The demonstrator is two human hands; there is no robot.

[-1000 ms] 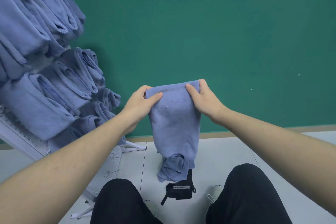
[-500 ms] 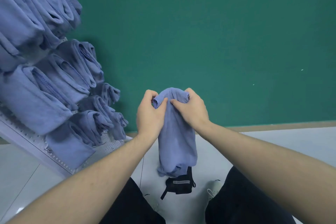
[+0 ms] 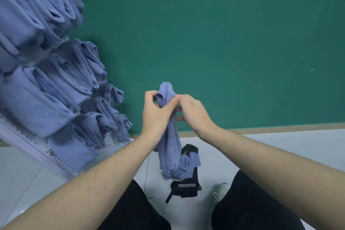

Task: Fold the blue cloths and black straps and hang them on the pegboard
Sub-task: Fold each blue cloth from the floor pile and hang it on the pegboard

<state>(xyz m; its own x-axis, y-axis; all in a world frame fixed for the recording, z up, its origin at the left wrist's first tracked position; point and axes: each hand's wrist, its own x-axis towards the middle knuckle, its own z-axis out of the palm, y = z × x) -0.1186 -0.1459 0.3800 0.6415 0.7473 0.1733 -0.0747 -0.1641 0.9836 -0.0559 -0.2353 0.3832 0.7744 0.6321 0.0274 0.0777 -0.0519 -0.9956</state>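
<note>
Blue cloth (image 3: 169,142), one, hangs pinched by left hand (image 3: 155,113) and right hand (image 3: 192,112); one black strap (image 3: 184,188) lies on the floor (image 3: 280,147).

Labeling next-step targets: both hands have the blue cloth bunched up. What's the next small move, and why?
Probably carry the cloth left to a bare spot on the pegboard and hang it. Left hand and right hand pinch its gathered top, so the fold looks finished; its tail trails onto the black strap on the floor, so lift first.
</note>
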